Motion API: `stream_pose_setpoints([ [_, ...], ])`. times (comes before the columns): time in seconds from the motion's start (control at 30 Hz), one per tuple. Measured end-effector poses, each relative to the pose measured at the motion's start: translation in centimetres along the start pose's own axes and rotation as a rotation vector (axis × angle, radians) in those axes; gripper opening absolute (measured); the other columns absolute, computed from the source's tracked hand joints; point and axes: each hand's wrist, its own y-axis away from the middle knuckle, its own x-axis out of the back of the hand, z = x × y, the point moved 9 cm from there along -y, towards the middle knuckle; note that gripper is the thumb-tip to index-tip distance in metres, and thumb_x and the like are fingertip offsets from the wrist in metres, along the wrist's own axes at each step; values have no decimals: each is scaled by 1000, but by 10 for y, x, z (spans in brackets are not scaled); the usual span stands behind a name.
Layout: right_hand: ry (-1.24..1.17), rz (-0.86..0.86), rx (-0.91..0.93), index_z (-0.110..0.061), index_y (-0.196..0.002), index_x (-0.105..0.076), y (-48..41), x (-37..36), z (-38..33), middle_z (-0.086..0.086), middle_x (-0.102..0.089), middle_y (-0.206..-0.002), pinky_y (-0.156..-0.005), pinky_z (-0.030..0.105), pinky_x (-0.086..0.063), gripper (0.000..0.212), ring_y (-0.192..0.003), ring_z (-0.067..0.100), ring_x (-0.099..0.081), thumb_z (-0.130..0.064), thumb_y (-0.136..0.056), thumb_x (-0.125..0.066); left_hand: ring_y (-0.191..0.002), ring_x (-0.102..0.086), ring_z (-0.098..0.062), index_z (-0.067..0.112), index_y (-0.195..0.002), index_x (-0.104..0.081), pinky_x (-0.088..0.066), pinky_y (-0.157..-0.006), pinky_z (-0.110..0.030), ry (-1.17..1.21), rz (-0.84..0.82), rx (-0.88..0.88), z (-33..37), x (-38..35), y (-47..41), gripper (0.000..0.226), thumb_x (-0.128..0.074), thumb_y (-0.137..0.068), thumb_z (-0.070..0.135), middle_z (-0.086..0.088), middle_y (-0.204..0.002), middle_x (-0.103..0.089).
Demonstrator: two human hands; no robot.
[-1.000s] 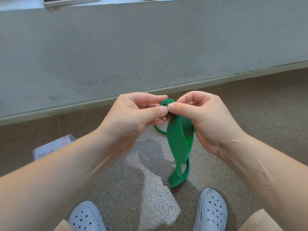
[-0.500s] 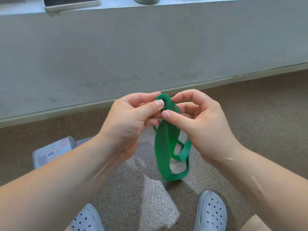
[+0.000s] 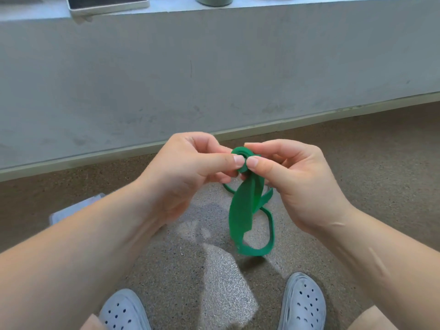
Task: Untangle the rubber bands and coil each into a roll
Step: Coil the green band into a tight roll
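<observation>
Bottom of the frame first: two pale grey clog-type shoes with holes, the left shoe point(image 3: 123, 310) at lower left of centre and the right shoe point(image 3: 303, 303) at lower right, both flat on a speckled brown floor point(image 3: 381, 163). Bits of tan trouser leg poke in at the bottom edge beside each one. Both bare forearms come in from the lower corners and meet mid-frame.

The left hand point(image 3: 188, 170) and right hand point(image 3: 297, 182) are fingers-curled, thumbs almost tip to tip, each pinching the small rolled-up start of the green rubber band point(image 3: 240, 215). That little coil point(image 3: 241, 160) sits right between the two thumbs, dead centre of the picture. The rest of the band hangs loose below it, a wide flat strip twisting down and looping back up, its bottom curve just above the floor between the shoes. There's a thin green strand point(image 3: 227, 188) peeking out under the left hand; can't tell if it's the same band or a second one.

At middle left, mostly hidden by the left forearm, is a clear plastic box point(image 3: 73, 210) on the floor. Further back a grey concrete wall point(image 3: 214, 79) fills the upper half. Along the top edge runs a ledge point(image 3: 309, 5) with a phone point(image 3: 107, 3) lying flat at upper left and the base of a greenish cup point(image 3: 213, 1) near top centre.
</observation>
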Motion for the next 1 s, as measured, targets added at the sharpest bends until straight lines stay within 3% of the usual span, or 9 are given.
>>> stream_pose_setpoints([
  [0.13, 34, -139, -68, -10, -96, -78, -4, -6, 5, 9, -78, -85, -72, 26, -57, 25, -77, 18, -72, -6, -72, -81, -81, -73, -27, 12, -96, -72, -59, -70, -28, 6, -63, 67, -6, 1, 1, 32, -77, -66, 2, -25, -101, -72],
  [0.2, 38, -167, -93, -10, -98, -77, -5, -7, 9, 12, -78, -91, -79, 33, -60, 24, -82, 20, -72, -7, -74, -75, -83, -74, -27, 11, -106, -75, -58, -69, -27, 9, -84, 98, -9, 0, 1, 40, -75, -67, -1, -27, -105, -71],
  [0.3, 30, -216, -101, -6, -104, -75, -3, -11, 11, 15, -77, -98, -85, 36, -57, 27, -87, 21, -71, -7, -78, -72, -76, -74, -24, -1, -101, -72, -59, -65, -26, 28, -72, 132, -10, 0, 1, 32, -73, -71, -12, -17, -90, -76],
  [0.47, -14, -188, -160, -10, -104, -60, -5, -9, 15, 13, -70, -85, -63, 25, -52, 34, -75, 20, -67, -10, -77, -81, -75, -74, -22, 5, -93, -72, -59, -65, -26, 78, -34, 139, -9, 1, 3, 32, -76, -61, 2, -11, -85, -76],
  [0.63, -4, -199, -140, -15, -88, -65, -5, -10, 13, 14, -65, -79, -62, 31, -46, 12, -74, 28, -59, -15, -80, -74, -73, -73, -19, 9, -89, -71, -58, -65, -23, 130, -12, 135, -10, -3, 3, 27, -75, -63, 4, -8, -84, -76],
  [0.77, -5, -226, -159, -15, -92, -64, -3, -13, 13, 7, -62, -76, -59, 26, -46, 15, -66, 18, -56, -15, -83, -76, -74, -74, -19, 11, -86, -69, -58, -65, -23, 168, -11, 133, -11, -3, 3, 25, -75, -63, 3, -9, -86, -76],
  [0.87, -10, -213, -167, -17, -94, -65, -1, -12, 15, 7, -62, -75, -57, 20, -45, 14, -67, 17, -57, -19, -84, -74, -75, -74, -20, 9, -95, -71, -58, -65, -24, 180, -35, 126, -11, -5, 5, 30, -73, -66, 2, -10, -87, -75],
  [1.0, -45, -215, -165, -16, -99, -67, -1, -12, 19, 7, -66, -80, -73, 38, -48, 16, -76, 25, -60, -17, -84, -74, -81, -73, -21, 6, -99, -72, -60, -71, -27, 194, 0, 103, -12, -5, 4, 32, -73, -67, 5, -12, -90, -76],
])
